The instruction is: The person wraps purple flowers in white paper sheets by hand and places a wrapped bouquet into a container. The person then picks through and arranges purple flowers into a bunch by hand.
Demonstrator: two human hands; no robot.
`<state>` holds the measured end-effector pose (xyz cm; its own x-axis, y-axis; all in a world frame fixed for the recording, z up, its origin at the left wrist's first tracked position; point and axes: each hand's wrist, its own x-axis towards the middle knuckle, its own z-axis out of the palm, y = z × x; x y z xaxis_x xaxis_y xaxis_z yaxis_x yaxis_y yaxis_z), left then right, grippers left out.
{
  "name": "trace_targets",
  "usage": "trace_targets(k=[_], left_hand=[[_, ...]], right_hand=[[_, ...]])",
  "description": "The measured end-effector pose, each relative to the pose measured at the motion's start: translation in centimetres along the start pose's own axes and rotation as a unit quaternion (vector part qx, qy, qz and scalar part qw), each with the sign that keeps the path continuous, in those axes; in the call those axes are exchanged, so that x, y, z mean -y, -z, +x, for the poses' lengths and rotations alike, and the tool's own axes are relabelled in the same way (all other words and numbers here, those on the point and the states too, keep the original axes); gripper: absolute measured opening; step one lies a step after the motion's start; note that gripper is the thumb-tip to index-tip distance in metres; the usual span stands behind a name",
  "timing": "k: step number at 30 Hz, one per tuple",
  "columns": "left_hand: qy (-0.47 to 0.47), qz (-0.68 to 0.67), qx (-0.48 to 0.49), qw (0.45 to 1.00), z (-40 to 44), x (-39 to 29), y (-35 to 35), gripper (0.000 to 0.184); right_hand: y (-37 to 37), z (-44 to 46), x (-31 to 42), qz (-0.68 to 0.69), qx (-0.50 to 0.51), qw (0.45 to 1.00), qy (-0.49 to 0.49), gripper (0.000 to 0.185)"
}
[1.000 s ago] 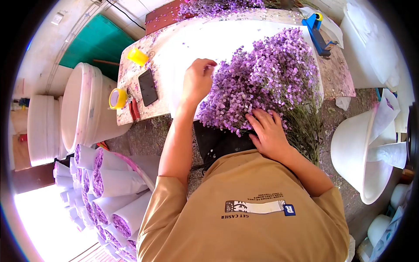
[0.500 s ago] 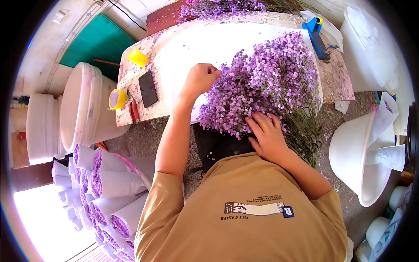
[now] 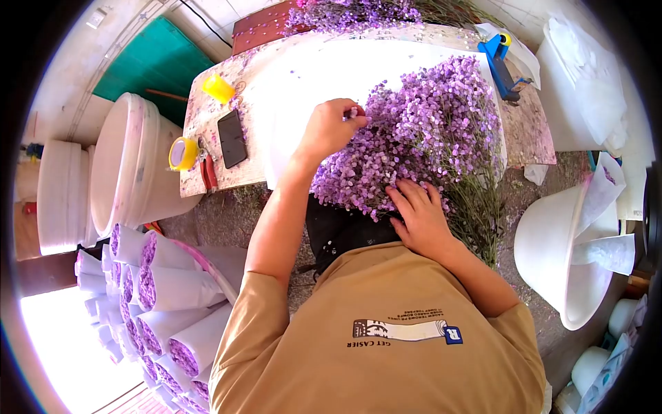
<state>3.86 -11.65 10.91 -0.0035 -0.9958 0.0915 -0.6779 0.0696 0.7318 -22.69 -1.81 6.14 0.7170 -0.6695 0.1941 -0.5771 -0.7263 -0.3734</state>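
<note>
A large bunch of small purple flowers (image 3: pixel 420 124) lies across white paper (image 3: pixel 303 76) on the table, its green stems (image 3: pixel 483 214) pointing down to the right. My left hand (image 3: pixel 332 129) is closed at the bunch's left edge, a bit of purple blossom showing between thumb and fingers. Against the near side of the bunch rests my right hand (image 3: pixel 419 215), fingers spread over the blossoms and holding nothing.
A phone (image 3: pixel 232 139), red-handled cutters (image 3: pixel 208 171) and yellow tape rolls (image 3: pixel 183 153) lie at the table's left. A blue tape dispenser (image 3: pixel 500 67) stands at the right. Wrapped flower bundles (image 3: pixel 176 290) are stacked lower left; a white tub (image 3: pixel 545 248) stands right.
My left hand has moved right, closer over the purple flowers, with its fingers still closed. My right hand stays on the near side of the bunch. The view has shifted slightly.
</note>
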Motion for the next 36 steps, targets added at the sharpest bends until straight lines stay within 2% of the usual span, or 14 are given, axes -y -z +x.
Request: trace_targets(k=[5,8,11,14,16,20,23,24,26,30,32,34,36], left_hand=[[0.004,0.045,-0.061,0.997,0.6,-0.2,-1.6,0.017],[0.069,-0.049,-0.158,0.984,0.6,-0.1,-0.5,0.015],[0.052,-0.082,-0.15,0.984,-0.7,-0.2,0.3,0.015],[0.012,0.058,-0.059,0.996,-2.2,-0.9,-0.6,0.02],[0.047,0.15,-0.047,0.986,-2.5,-2.2,-1.7,0.021],[0.047,0.18,-0.064,0.98,-1.2,-2.5,-3.2,0.026],[0.0,0.118,-0.118,0.986,-0.8,-2.2,-2.8,0.024],[-0.028,0.095,-0.136,0.986,-1.2,-2.6,-2.4,0.013],[-0.04,0.068,-0.154,0.985,-1.9,-2.4,-2.3,0.012],[-0.064,0.085,-0.159,0.982,-3.5,-1.7,-2.4,0.01],[-0.016,0.01,-0.217,0.976,-3.8,-1.6,-2.1,0.007],[0.086,-0.072,-0.213,0.971,-4.0,-1.5,-0.5,0.011],[0.112,-0.11,-0.176,0.972,-4.9,-2.6,0.9,0.016]], right_hand=[[0.1,-0.1,-0.1,-0.001,-0.001,1.0,-0.003,0.065],[0.0,-0.1,-0.1,0.0,-0.005,1.0,0.0,0.065],[0.0,-0.2,-0.1,-0.002,-0.006,1.0,0.002,0.068],[0.0,-0.2,-0.1,0.001,-0.007,1.0,0.003,0.068],[0.0,-0.2,-0.1,-0.001,-0.009,1.0,0.004,0.068],[0.1,-0.3,-0.1,0.0,-0.009,1.0,0.001,0.069],[0.3,-0.3,-0.2,0.009,-0.011,1.0,0.007,0.064],[0.3,-0.4,-0.2,0.011,-0.011,1.0,0.0,0.064],[0.3,-0.4,-0.3,0.01,-0.01,1.0,0.004,0.063],[0.1,-0.4,-0.4,0.014,-0.015,1.0,0.005,0.063],[-0.2,-0.6,-0.5,0.013,-0.018,1.0,0.005,0.065],[-0.3,-0.7,-0.6,0.011,-0.02,1.0,0.004,0.067],[-0.2,-0.6,-0.6,0.016,-0.019,1.0,0.004,0.066]])
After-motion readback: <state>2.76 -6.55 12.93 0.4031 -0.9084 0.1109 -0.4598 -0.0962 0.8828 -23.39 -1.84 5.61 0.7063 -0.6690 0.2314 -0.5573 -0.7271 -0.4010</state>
